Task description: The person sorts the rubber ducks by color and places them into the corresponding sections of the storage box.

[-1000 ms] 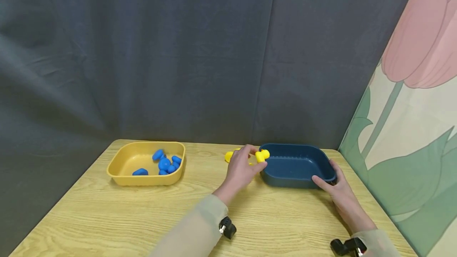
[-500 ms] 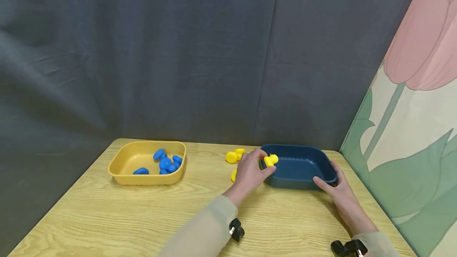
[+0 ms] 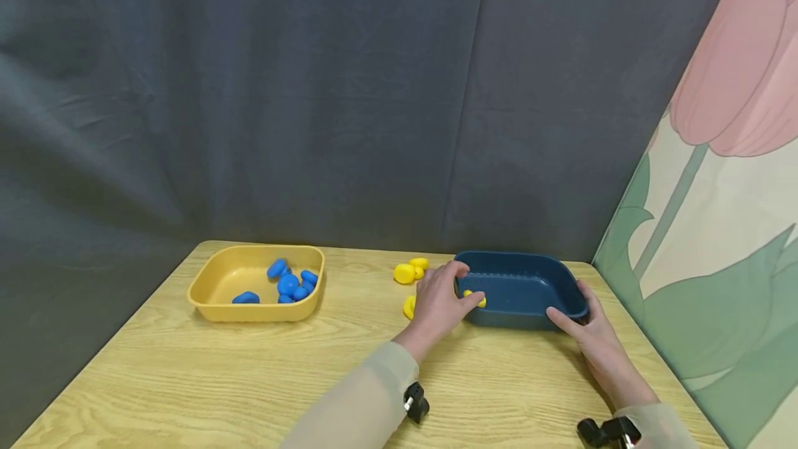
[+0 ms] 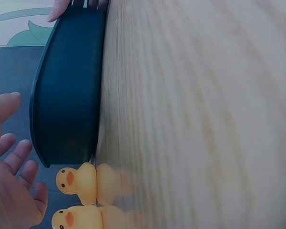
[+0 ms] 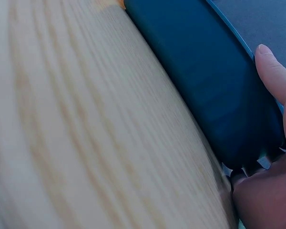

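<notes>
Your left hand point(image 3: 444, 298) hangs at the near-left rim of the blue tray point(image 3: 564, 293), its fingers point(image 4: 19, 155) loose and spread with nothing between them. A yellow duck point(image 3: 475, 297) lies inside the tray just past your fingertips, so this looks like the release step of moving ducks into the tray. Your right hand point(image 3: 589, 338) holds the tray's near-right corner, fingers curled against the wall and thumb point(image 5: 275, 71) laid along the rim, steadying it on the bench point(image 3: 249, 380). More ducks wait on the bench left of the tray: a pair point(image 3: 409, 270) by its far corner, upright and touching in the left wrist view point(image 4: 81, 183), and one point(image 3: 409, 306) close beside your left hand. The next move, I judge, calls for bringing your left hand back and pinching that nearest duck, while your right hand goes on bracing the tray. The yellow tray point(image 3: 206, 300) with blue pieces point(image 3: 288, 285) stands well apart at the left.
</notes>
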The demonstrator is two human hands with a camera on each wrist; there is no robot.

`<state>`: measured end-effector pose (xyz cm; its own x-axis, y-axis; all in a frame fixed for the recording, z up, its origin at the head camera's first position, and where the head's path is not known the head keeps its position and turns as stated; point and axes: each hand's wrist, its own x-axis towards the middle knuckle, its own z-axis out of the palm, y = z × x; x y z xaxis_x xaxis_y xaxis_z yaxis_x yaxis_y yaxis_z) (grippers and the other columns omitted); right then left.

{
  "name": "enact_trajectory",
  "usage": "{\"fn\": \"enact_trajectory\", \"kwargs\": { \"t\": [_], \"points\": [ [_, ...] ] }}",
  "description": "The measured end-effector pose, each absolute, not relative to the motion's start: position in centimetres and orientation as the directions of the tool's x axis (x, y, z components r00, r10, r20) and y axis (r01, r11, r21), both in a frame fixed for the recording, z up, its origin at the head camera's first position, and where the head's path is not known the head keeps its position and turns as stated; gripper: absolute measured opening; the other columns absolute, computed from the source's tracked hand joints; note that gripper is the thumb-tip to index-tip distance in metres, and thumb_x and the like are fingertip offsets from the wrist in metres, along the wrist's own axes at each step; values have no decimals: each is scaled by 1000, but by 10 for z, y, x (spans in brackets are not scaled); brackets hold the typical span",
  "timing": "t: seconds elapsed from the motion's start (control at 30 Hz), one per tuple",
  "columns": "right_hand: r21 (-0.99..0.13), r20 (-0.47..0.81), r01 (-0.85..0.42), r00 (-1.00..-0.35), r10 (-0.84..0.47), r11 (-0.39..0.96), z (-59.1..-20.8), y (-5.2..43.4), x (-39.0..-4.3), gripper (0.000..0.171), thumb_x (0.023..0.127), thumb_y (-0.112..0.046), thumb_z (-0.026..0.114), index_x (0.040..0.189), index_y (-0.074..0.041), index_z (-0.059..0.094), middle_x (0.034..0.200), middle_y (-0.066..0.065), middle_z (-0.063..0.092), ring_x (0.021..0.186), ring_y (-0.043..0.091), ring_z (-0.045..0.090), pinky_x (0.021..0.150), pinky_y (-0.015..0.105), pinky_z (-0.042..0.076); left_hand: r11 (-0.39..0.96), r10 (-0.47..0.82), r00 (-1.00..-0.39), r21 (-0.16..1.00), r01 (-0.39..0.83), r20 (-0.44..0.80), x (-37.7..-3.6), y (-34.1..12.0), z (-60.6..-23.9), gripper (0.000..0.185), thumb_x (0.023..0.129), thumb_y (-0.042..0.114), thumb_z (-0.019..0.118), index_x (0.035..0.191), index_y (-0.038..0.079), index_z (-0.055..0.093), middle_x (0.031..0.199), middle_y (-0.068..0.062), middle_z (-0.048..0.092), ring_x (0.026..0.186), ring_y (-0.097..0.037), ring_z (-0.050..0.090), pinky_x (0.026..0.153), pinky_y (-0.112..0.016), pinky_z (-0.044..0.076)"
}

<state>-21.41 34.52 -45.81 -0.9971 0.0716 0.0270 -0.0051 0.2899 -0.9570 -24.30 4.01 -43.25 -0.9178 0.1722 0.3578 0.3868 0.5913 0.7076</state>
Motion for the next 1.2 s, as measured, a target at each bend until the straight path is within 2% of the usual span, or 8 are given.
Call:
{"fn": "enact_trajectory", "kwargs": {
  "t": [0.2, 0.5, 0.77, 1.03, 1.2],
  "points": [
    [-951, 21, 4, -997, 78, 309, -458, 346, -215, 108, 111, -28, 70, 176, -20, -15, 182, 11, -20, 167, 40, -12, 134, 61, 3, 578, 163, -918, 719, 386, 362, -241, 33, -434, 53, 102, 39, 83, 147, 20, 66, 144, 4, 68, 135, -25, 55, 118, -48, 43],
    [-949, 50, -25, -996, 72, 316, -456, 347, -211, 108, 111, -28, 70, 177, -17, -15, 182, 13, -18, 167, 40, -13, 134, 60, 0, 554, 108, -924, 749, 363, 368, -233, 12, -431, 57, 99, 36, 86, 149, 16, 67, 147, -2, 66, 134, -30, 53, 112, -51, 47],
    [-954, 31, -7, -997, 74, 300, -456, 348, -210, 108, 111, -28, 70, 177, -20, -15, 182, 12, -19, 167, 40, -12, 134, 61, 0, 540, 107, -912, 747, 388, 396, -230, -13, -431, 61, 98, 33, 88, 151, 14, 65, 150, -6, 63, 137, -34, 52, 115, -56, 45],
    [-954, 17, 5, -997, 71, 301, -456, 348, -208, 107, 112, -28, 69, 176, -21, -16, 182, 13, -17, 167, 40, -7, 135, 44, 3, 547, 153, -918, 742, 388, 367, -231, -37, -437, 72, 96, 32, 89, 158, 14, 59, 159, -10, 55, 139, -37, 49, 114, -55, 46],
    [-954, 19, 3, -997, 71, 300, -456, 349, -209, 108, 111, -28, 69, 176, -21, -17, 182, 13, -19, 167, 40, -9, 135, 56, 2, 556, 206, -919, 733, 393, 337, -231, -47, -437, 78, 95, 31, 91, 161, 11, 55, 160, -16, 53, 141, -42, 49, 116, -57, 47]
  ]
}}
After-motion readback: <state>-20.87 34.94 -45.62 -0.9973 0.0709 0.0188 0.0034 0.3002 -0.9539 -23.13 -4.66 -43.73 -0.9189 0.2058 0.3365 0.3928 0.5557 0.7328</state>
